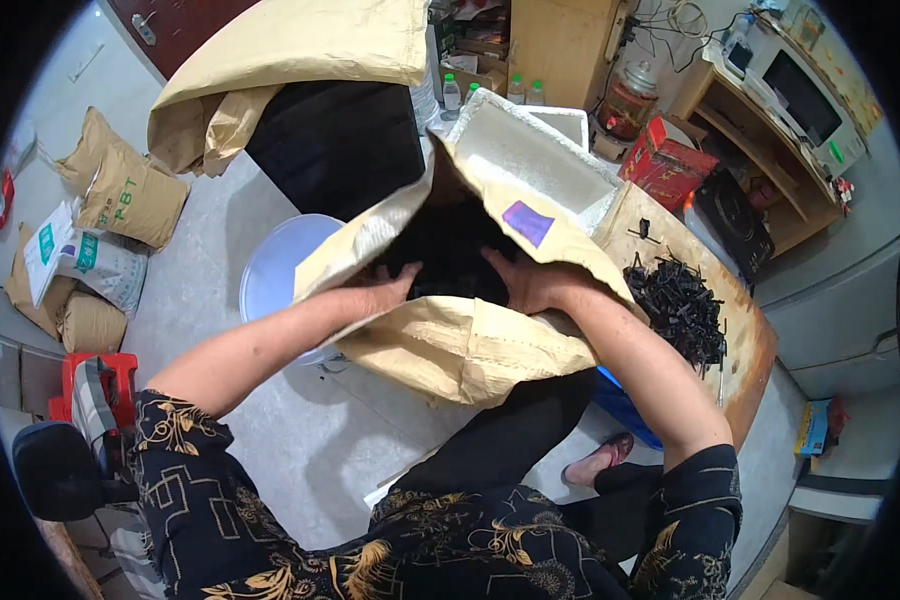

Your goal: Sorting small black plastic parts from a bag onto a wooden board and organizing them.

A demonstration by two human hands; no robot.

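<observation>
A large tan paper sack [475, 345] stands in front of me with its mouth wide open and a purple patch on its right flap. Both my hands reach into it from either side. My left hand [394, 287] is inside the left part of the opening, its thumb stretched out. Inside the right part is my right hand [522, 283], thumb pointing inward. Most fingers of both hands are lost in the dark, so what they touch or hold is hidden. Black contents [460, 287] show dimly between them.
Small black plastic pieces [675, 312] are heaped on a wooden board [750, 370] at right. Behind stand a white foam box [530, 150] and another tan sack [310, 45] over something black. A white round tub [280, 270] is left; filled sacks [130, 190] lie farther left.
</observation>
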